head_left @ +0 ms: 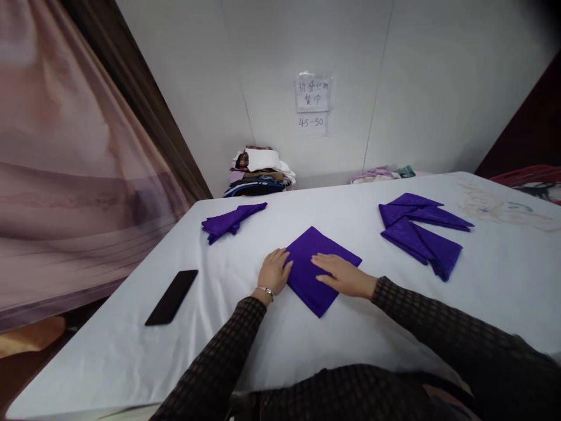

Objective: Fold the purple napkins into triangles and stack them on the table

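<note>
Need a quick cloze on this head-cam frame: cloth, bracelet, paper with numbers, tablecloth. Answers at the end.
1. The cloth under the right hand is ____ in colour.
2. The bracelet is worn on the person's own ____ wrist.
3. The numbers on the lower paper on the wall read 45 to ____.
4. The tablecloth beneath the cloth is mainly ____.

Missing words: purple; left; 50; white.

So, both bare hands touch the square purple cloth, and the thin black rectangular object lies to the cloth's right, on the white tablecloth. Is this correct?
No: the head view shows the thin black rectangular object to the left of the square purple cloth. It does lie on the white tablecloth, and the bare left hand and right hand touch the cloth.
</note>
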`<state>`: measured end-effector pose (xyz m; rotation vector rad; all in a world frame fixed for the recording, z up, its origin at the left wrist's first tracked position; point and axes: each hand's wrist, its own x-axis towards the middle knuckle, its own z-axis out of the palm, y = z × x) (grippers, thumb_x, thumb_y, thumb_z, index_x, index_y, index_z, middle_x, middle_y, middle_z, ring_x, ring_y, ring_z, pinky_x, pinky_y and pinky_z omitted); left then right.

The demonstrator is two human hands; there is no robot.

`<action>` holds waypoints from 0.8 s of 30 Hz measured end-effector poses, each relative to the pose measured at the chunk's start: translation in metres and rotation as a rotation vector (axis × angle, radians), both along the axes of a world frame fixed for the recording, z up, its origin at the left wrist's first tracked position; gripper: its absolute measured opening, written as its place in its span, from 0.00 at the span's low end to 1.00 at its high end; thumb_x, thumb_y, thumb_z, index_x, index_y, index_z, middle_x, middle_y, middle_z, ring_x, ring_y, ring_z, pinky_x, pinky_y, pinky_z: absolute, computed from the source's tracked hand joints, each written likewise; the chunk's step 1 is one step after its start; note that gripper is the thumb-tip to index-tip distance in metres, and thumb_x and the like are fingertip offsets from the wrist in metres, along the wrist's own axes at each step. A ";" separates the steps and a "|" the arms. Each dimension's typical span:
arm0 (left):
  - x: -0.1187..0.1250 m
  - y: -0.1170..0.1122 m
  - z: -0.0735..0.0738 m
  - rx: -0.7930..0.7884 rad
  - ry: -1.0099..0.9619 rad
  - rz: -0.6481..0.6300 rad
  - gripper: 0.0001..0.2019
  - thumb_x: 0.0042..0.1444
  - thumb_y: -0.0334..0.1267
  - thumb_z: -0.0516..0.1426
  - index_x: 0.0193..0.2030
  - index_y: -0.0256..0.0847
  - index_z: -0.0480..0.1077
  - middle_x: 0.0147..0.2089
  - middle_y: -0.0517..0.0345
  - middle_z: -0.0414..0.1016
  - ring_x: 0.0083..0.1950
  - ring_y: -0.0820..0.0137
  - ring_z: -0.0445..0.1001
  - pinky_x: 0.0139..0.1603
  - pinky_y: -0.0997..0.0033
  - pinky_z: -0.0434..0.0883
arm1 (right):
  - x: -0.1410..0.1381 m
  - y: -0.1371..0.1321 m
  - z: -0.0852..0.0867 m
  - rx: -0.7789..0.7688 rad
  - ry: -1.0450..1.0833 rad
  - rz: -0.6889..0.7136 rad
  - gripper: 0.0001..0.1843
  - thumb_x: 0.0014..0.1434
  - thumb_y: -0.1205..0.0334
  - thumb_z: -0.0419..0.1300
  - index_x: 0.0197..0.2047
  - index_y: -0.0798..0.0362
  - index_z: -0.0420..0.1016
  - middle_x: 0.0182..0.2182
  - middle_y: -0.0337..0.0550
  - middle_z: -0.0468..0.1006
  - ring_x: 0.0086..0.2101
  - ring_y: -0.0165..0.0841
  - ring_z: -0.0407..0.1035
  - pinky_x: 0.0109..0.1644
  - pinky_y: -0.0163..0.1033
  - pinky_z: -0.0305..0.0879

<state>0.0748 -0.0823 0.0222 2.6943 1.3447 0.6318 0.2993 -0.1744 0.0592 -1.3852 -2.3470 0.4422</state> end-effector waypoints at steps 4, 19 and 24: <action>0.017 -0.004 -0.015 -0.062 0.125 0.085 0.27 0.58 0.43 0.52 0.62 0.34 0.57 0.66 0.42 0.56 0.67 0.54 0.51 0.64 0.51 0.53 | -0.036 0.052 -0.006 0.029 -0.050 0.031 0.29 0.64 0.53 0.47 0.65 0.55 0.53 0.64 0.51 0.54 0.63 0.40 0.44 0.64 0.52 0.44; 0.018 -0.006 -0.032 -0.093 0.266 0.133 0.33 0.60 0.54 0.43 0.63 0.29 0.56 0.67 0.40 0.53 0.68 0.55 0.48 0.66 0.52 0.50 | 0.001 0.156 -0.061 -0.081 -0.250 -0.184 0.33 0.63 0.42 0.39 0.65 0.51 0.53 0.66 0.47 0.49 0.64 0.40 0.40 0.64 0.56 0.34; 0.017 -0.007 -0.030 -0.113 0.258 0.138 0.33 0.60 0.55 0.43 0.63 0.30 0.56 0.67 0.42 0.52 0.68 0.55 0.48 0.66 0.52 0.51 | 0.032 0.167 -0.054 -0.128 -0.275 -0.355 0.34 0.64 0.43 0.37 0.65 0.54 0.52 0.66 0.50 0.48 0.64 0.44 0.41 0.62 0.61 0.36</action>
